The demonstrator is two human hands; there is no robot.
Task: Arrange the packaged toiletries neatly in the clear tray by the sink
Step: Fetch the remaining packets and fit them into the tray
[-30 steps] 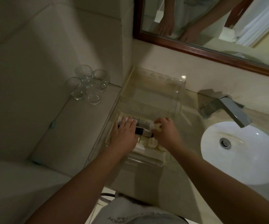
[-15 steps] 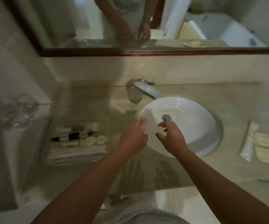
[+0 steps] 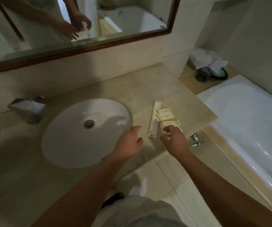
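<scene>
A person's two bare arms reach over a beige counter (image 3: 99, 89) beside a round white sink (image 3: 76, 141). The right hand (image 3: 175, 141) has its fingers spread loose, fingertips touching the nearer of two small cream packets (image 3: 165, 114) that lie on the counter to the right of the sink, not gripping it. A long white packet (image 3: 154, 122) lies just left of them. The left hand (image 3: 128, 143) hovers with fingers relaxed and empty over the sink's right rim. A white bathtub (image 3: 246, 122) sits at right.
</scene>
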